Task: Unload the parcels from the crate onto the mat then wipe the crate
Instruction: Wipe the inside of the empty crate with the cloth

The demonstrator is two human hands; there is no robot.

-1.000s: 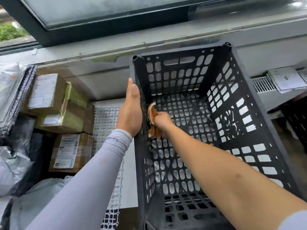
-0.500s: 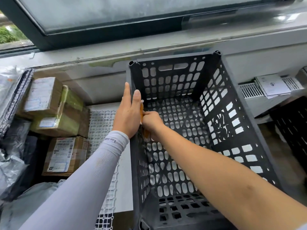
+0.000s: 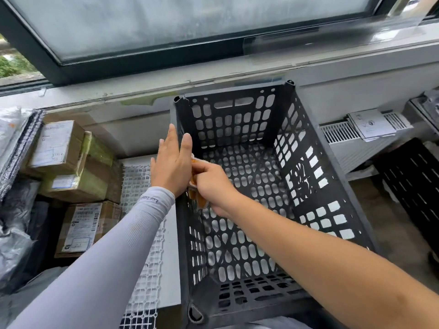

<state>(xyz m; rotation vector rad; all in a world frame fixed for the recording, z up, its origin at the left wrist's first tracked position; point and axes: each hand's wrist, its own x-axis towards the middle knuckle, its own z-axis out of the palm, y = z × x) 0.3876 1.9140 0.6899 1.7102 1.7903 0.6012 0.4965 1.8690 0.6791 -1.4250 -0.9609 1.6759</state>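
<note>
1. Head view: the black crate [image 3: 273, 186] stands below a window [image 3: 190, 27], and nothing lies inside it as far as its slotted floor and walls show.
2. Head view: the parcels are out. Brown boxes [image 3: 71, 167] are stacked to the left of the crate, with grey plastic mail bags [image 3: 14, 236] further left. A white mesh mat [image 3: 142, 233] lies between the boxes and the crate; whether the boxes rest on it or just past its edge I cannot tell.
3. Head view: the left hand [image 3: 171, 167] lies flat and open against the outside of the crate's left wall, fingers straight and pointing up, thumb by the rim. Its grip closes on nothing; it seems only to brace the crate.
4. Head view: the right hand [image 3: 213, 186] is inside the crate, its grip closed around a bunched orange cloth [image 3: 198, 198], which it presses on the inner face of that same left wall, just opposite the left palm.
5. Judgement on progress: unloading looks finished, and wiping is in hand at the upper part of the left wall. The floor, the far wall, the right wall and the near edge seem yet to be wiped, though the picture cannot show which faces are already clean.
6. Head view: papers [image 3: 370, 124] sit on a vent at the right, well apart from the work.
</note>
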